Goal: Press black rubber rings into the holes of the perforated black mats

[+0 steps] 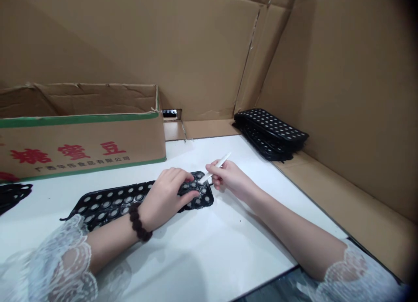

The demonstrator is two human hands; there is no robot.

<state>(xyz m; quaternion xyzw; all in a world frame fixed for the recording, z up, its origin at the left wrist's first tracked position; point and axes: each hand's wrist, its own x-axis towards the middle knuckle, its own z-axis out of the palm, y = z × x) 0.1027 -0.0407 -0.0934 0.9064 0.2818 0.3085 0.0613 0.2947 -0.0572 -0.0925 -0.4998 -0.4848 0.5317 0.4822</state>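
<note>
Strip [112,201], black and set with rows of pale round discs [131,190], lies flat on the white bench [215,254], running from beneath the left hand [166,197] out to its left, with a short end section exposed on its right. From my remote station, through the head camera, I read the left hand as palm down across the strip, thumb and forefinger parted, the strip's surface showing in the gap between them. I read the right hand [227,175] as closed on a slim white tool [217,166], pinched between thumb and fingers. The tool slants down toward the left hand, its lower tip at the discs just past the left thumb and forefinger; I cannot tell whether that tip makes contact. A dark knobbly band [139,222] encircles the wrist behind the left hand. Beyond the left hand and to its left, I note a cardboard box [81,140] with green edging and red lettering. Beyond the right hand and to its right, a stack of black dotted sheets [271,127] rests beside the cardboard wall [352,101]. Well left of the left hand, another black piece [13,196] is cut off by the view's border.
</note>
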